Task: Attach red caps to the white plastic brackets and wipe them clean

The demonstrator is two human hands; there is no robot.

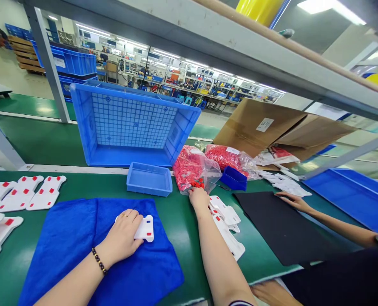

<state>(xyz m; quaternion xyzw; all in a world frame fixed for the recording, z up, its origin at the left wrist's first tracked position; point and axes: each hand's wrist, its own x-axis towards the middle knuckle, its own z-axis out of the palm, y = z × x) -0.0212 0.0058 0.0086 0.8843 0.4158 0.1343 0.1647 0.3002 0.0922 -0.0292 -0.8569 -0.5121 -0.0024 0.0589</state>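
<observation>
On a blue cloth [137,272], my left hand [125,233] closes over a white plastic part [145,228] with a red pad and a small dark slot at its free end. My right hand [199,199] reaches forward to the mouth of a clear bag of red pieces [189,168]. Its fingers are bent in among loose red pieces [199,183], and what they pinch, if anything, is hidden. Beside my right forearm lie overlapping white parts [228,238]. More white parts with red pads [46,193] are laid out at the left.
A small light-blue tray [149,190] stands before a large tilted blue crate [134,157]. A dark-blue bin [234,178], a second red bag [222,156] and a cardboard box [249,127] are farther right. A co-worker's hand [292,201] rests by a black mat [281,229]. A metal beam crosses overhead.
</observation>
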